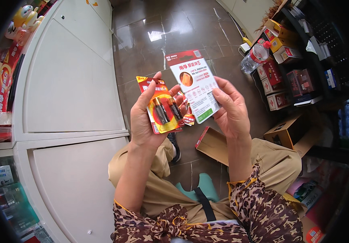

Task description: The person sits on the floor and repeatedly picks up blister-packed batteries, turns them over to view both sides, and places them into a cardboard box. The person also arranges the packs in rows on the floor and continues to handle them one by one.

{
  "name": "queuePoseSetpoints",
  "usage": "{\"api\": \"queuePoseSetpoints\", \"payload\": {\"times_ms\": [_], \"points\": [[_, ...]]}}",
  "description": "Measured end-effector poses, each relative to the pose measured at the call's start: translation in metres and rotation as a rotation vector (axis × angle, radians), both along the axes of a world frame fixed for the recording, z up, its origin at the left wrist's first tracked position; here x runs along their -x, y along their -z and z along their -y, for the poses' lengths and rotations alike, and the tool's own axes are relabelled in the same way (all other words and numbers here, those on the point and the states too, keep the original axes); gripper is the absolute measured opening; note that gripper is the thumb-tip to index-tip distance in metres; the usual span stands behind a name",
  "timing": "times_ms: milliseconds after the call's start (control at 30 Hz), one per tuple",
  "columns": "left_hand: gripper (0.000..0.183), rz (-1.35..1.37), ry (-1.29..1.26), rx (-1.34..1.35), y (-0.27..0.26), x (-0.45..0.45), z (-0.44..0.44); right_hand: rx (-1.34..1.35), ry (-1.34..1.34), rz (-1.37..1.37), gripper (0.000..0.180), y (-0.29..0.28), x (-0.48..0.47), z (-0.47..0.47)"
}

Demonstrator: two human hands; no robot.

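Observation:
My left hand [147, 115] grips a red and yellow blister pack of batteries [165, 109] by its left edge. Two dark cylindrical batteries with copper-coloured ends show under its clear plastic. In my right hand [232, 106] is a second battery card [192, 82], its white printed back facing me and its red hanging tab at the top. My right thumb presses on its right edge. Part of another red card [189, 117] shows between the two, partly hidden, and I cannot tell which hand bears it. Both hands are raised above the floor between my knees.
On the tiled floor [138, 51] lies an open cardboard box [214, 144] with a red edge. White cabinets [77, 82] stand at left. At right are a plastic bottle [256, 56], a dark shelf with small boxes [268, 76] and a brown carton [281, 132]. A teal stool [208, 185] is beneath me.

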State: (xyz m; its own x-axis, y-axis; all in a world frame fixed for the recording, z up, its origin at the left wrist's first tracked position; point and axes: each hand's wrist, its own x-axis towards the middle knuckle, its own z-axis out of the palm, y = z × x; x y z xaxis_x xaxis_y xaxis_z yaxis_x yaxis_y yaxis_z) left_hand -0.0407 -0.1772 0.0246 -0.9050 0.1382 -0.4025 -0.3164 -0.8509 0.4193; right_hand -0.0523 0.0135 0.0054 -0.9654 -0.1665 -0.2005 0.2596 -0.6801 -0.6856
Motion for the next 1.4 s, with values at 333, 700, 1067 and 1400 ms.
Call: {"api": "queuePoseSetpoints", "payload": {"times_ms": [333,700,1067,1400], "points": [[0.051,-0.189,0.081,0.265,0.012,0.002,-0.016,-0.02,-0.166,0.153,0.035,-0.007,-0.017,0.042],[0.054,-0.201,0.103,0.489,0.006,0.011,-0.008,-0.313,-0.192,0.066,0.029,0.008,-0.003,0.047],[0.081,-0.186,0.203,0.348,0.002,-0.001,-0.014,0.14,-0.404,0.108,0.038,0.025,-0.001,0.019],[0.062,-0.119,0.389,0.006,0.006,-0.003,-0.009,-0.339,-0.452,-0.499,0.035,-0.006,0.044,-0.082]]}}
